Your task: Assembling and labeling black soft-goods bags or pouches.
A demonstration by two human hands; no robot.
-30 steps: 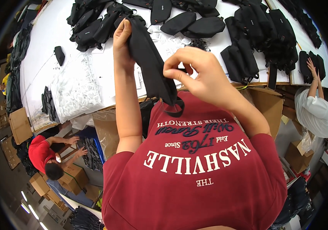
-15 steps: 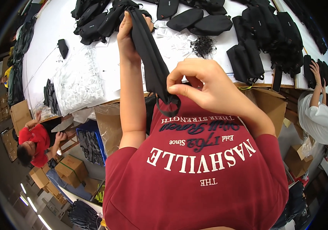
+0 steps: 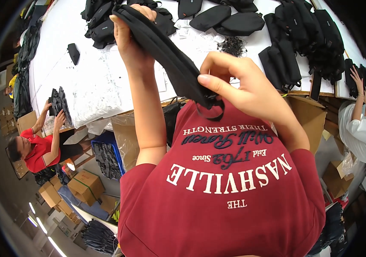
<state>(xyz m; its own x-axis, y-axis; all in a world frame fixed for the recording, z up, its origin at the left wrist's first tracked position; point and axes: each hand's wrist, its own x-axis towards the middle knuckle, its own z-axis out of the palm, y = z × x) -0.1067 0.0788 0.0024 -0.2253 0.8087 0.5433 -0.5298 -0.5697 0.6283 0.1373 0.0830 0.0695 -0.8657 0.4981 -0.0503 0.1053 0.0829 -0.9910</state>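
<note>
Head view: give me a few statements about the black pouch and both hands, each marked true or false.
1. Both hands hold one long black pouch. True: the left hand grips its far end and the right hand pinches its near end.
2. The pouch lies flat on the white table. False: it is held up in the air above the table.
3. More black pouches lie on the table beyond the hands. True.
4. The right hand is empty. False: its thumb and fingers close on the pouch's near end, where a thin black loop hangs down.
5. The person wears a blue shirt. False: the shirt is dark red with white lettering.
</note>
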